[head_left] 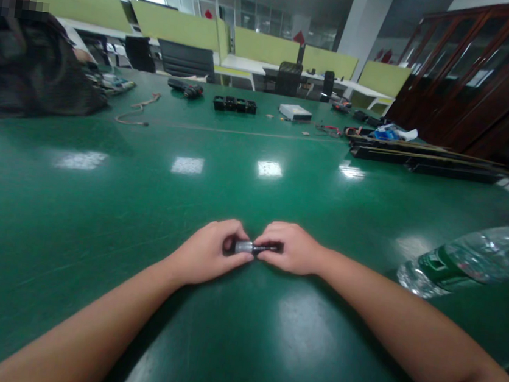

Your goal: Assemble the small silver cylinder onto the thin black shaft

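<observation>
Low over the middle of the green table (145, 178), my two hands meet around a small dark cylindrical object with a silver band (244, 247). My left hand (211, 250) grips its left end and silver part between thumb and fingers. On the other side, my right hand (291, 248) pinches the thinner dark right end. The object lies roughly level, left to right. What it is exactly is too small to tell, and the fingers hide part of it.
A clear plastic bottle (453, 263) lies at the right. Along the far side are a black block (235, 105), a white box (295, 112), a cord (137, 110) and dark strips (423, 158). A person in dark clothing (30, 61) is at the far left.
</observation>
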Demonstrator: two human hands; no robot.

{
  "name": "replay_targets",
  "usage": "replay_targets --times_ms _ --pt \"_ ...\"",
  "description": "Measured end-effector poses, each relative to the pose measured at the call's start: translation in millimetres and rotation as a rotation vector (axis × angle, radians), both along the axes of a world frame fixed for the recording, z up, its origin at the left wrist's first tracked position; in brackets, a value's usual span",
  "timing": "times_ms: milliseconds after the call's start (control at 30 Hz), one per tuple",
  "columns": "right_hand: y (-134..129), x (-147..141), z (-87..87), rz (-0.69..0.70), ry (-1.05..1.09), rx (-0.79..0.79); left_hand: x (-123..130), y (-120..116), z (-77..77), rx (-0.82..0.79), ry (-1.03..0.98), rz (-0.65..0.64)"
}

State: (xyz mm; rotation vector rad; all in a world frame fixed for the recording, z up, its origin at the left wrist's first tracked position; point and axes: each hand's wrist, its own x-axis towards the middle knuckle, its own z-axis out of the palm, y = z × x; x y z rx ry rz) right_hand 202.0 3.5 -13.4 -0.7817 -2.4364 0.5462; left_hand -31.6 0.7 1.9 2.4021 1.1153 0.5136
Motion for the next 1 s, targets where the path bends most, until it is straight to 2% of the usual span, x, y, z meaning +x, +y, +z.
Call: replay_targets --times_ms 1000 --pt "0.0 2.7 0.3 -0.025 0.033 -0.009 0.5 0.7 3.8 -0.034 0.004 -0.001"
